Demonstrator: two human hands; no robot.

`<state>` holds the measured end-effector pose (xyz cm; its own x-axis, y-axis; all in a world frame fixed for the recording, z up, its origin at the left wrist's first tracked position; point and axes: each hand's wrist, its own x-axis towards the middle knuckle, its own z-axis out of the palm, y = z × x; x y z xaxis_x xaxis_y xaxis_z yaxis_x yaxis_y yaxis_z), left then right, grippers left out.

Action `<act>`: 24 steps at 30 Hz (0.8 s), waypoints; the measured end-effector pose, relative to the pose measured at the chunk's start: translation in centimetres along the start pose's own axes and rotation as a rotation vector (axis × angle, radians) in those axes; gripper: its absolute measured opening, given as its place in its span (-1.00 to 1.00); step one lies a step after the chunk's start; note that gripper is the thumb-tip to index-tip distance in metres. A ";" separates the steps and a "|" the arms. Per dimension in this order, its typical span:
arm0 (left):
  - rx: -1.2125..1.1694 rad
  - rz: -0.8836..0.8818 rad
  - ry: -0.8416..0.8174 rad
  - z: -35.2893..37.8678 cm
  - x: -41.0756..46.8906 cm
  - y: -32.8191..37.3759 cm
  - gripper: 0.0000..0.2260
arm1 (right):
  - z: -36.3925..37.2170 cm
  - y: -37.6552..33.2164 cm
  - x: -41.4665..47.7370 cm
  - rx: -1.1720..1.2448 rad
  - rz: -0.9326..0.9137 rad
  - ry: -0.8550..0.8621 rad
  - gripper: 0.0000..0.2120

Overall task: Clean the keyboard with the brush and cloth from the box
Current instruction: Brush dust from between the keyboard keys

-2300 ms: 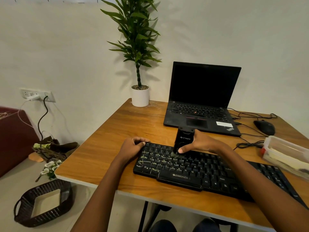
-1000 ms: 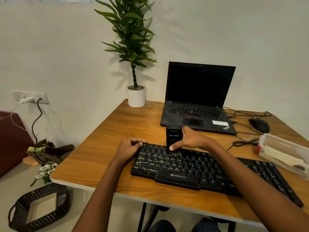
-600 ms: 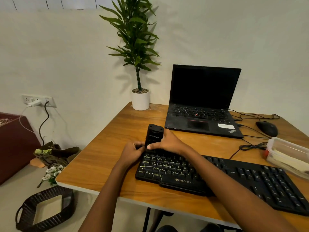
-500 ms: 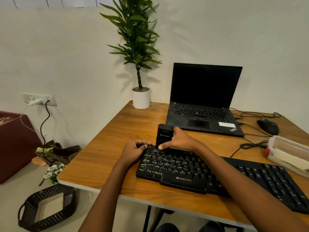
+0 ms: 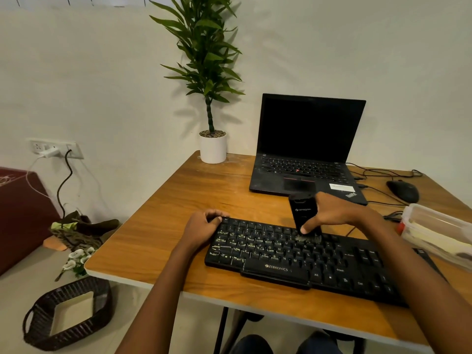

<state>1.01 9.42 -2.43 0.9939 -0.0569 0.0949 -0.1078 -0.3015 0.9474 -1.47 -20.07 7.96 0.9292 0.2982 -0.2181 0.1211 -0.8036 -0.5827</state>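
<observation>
Bristles at the bottom of the brush (image 5: 303,213) touch the keys near the top middle of the keyboard (image 5: 283,261). The brush is black and stands up, leaning a little. The right hand (image 5: 332,213) grips the brush from the right side, with its thumb low on the front. The left hand (image 5: 201,226) holds the far left corner of the keyboard, with its fingers curled over the edge. The keyboard is black and lies along the near side of the table (image 5: 178,208). The box (image 5: 439,231) is see-through and sits at the right edge, just past the right end of the keyboard. Something pale lies in it, but I cannot tell what. A laptop (image 5: 309,134) stands open behind the keyboard, and its screen is dark. A plant (image 5: 213,146) in a white pot stands at the far left corner. A mouse (image 5: 403,191) sits to the right of the laptop. A basket (image 5: 38,318) sits on the floor to the left.
</observation>
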 end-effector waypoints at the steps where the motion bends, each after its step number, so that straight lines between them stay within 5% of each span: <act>1: 0.017 0.013 -0.001 0.0 -0.1 0.0 -0.76 | 0.2 -1.1 0.2 -0.054 -0.010 0.002 -0.62; 6: 0.103 0.061 0.001 -0.1 -0.1 0.0 -0.80 | 3.1 -6.5 1.2 0.068 -0.180 0.097 -0.72; 11: 0.085 0.066 -0.012 -0.1 -0.1 -0.1 -0.78 | 5.6 -5.9 1.7 0.268 -0.204 0.060 -0.59; 18: 0.041 0.051 -0.013 -0.1 0.0 -0.1 -0.76 | 2.4 -3.5 -0.6 0.172 -0.061 0.023 -0.49; 24: 0.040 0.055 -0.007 0.0 0.2 -0.1 -0.74 | 3.2 -3.2 -1.2 0.171 -0.119 0.100 -0.65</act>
<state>1.18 9.48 -2.52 0.9863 -0.0807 0.1442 -0.1631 -0.3358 0.9277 -4.09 -16.22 7.56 0.9429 0.3263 -0.0662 0.1789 -0.6642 -0.7259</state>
